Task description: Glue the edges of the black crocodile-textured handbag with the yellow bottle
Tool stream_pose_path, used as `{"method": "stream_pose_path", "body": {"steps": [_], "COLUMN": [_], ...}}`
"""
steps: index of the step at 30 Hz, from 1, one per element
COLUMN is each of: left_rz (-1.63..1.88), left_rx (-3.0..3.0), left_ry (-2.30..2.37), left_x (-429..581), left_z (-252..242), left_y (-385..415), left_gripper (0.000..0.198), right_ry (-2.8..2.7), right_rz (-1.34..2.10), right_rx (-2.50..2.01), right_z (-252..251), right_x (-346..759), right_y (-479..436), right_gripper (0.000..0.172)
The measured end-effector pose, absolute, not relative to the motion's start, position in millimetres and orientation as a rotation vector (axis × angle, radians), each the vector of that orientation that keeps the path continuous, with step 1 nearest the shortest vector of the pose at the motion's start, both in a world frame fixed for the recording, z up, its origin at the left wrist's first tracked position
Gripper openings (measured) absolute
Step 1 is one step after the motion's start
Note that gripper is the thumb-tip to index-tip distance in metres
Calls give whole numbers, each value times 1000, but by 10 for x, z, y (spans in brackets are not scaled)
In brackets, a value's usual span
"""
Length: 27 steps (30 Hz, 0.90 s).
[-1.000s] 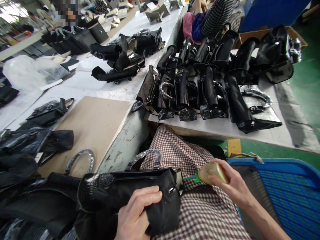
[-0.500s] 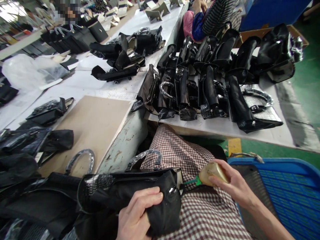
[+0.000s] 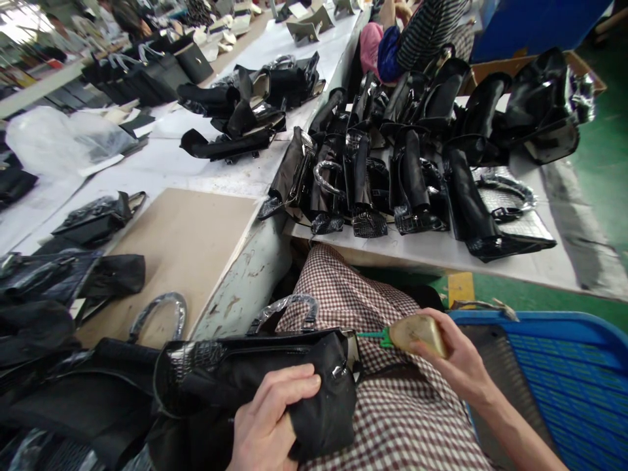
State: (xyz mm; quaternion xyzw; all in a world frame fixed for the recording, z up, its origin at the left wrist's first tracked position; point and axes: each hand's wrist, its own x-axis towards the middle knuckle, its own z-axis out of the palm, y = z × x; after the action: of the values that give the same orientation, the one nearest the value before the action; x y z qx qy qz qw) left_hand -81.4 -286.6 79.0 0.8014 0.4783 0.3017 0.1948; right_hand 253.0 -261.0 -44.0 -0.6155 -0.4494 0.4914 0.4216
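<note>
A black handbag (image 3: 255,379) with a plastic-wrapped handle lies across my lap on checked trousers (image 3: 387,418). My left hand (image 3: 267,422) is closed on the bag's soft black lining, pinching the fabric near its lower edge. My right hand (image 3: 454,363) grips a small yellowish squeeze bottle (image 3: 417,332) with a green nozzle. The nozzle points left at the bag's right end, close to a metal fitting there.
A blue plastic crate (image 3: 564,386) stands at my right. Ahead, a table carries rows of black handbags (image 3: 392,163). A brown board (image 3: 181,248) lies on the left bench among more bags. A person in a striped top (image 3: 422,33) sits at the far end.
The bottle has risen slightly, its green nozzle tip nearer the bag's end. My left hand keeps its grip on the lining.
</note>
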Motion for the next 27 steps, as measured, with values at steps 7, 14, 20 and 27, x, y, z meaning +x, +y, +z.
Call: {"method": "stream_pose_path", "body": {"steps": [7,14,20,27], "left_rz": [807,819,915,1208], "left_rx": [2260,2259,2459,2739], "left_ry": [1312,1327,1351,1329], "left_x": [-870,-911,-793,-672], "left_z": [715,688,622,819], "left_y": [-2702,-2211,-1579,-1060], "left_gripper": [40,40,25,34], "right_ry": [-412,90,353,348], "right_rz": [1284,1325,1260,1237], "right_rx": [-1435,-1142,-1035,-980], "right_z": [-348,-127,-16,46], "right_x": [2471,2457,2514,2553], "right_y": [-2632,-2654,-2658,-2577], "right_gripper": [42,36,48,49]}}
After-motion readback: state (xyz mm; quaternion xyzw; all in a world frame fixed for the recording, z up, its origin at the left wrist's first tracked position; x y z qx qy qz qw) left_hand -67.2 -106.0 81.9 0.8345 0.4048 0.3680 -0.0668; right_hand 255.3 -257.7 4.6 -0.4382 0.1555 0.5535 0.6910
